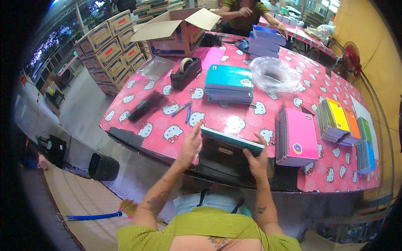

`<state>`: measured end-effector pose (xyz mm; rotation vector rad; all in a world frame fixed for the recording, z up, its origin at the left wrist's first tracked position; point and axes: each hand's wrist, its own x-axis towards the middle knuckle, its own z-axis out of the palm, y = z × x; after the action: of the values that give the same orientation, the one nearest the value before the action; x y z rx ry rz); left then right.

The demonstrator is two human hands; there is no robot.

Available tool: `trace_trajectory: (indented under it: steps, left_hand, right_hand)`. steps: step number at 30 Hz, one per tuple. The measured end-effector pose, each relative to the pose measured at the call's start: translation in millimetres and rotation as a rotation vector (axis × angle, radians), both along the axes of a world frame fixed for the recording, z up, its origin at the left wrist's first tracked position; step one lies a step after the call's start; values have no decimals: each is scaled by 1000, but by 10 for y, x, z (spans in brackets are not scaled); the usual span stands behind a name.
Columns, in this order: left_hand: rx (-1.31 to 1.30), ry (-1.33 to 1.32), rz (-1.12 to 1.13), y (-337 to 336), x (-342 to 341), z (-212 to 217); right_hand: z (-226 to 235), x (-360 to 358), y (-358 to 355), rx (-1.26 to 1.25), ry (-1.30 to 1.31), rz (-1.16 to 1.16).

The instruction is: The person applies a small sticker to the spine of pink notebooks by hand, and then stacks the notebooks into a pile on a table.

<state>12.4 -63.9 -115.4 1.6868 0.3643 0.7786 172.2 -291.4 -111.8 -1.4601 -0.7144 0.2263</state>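
Between my two hands a small set of notebooks (228, 152) stands on edge at the table's near side. A dark cover faces me and a teal one shows along the top edge. My left hand (191, 145) presses its left end with fingers stretched upward. At the right end my right hand (256, 160) grips it, thumb on the dark face. A pile of teal notebooks (229, 78) lies just beyond. Right of my right hand is a pile of pink spiral notebooks (298, 136).
A pink cat-print cloth (171, 133) covers the table. On it are pens (188, 113), a tape dispenser (186, 74), clear plastic (275, 75) and yellow notebooks (333, 117). An open carton (176, 35) stands far left. Across the table, a co-worker's hand touches blue notebooks (266, 42).
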Motion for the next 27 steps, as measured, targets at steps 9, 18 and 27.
trace_trajectory:
  steps: [9,18,27]
  left_hand:
    - [982,849,578,2325,-504,-182]
    - [875,262,493,1105,-46,451]
    - [516,-27,172,-119,-247,721]
  right_hand:
    - [215,99,-120,76,70,137]
    - [1120,-531,611,-283,-1018,-70]
    - [826,-356,873,-365,-956,22]
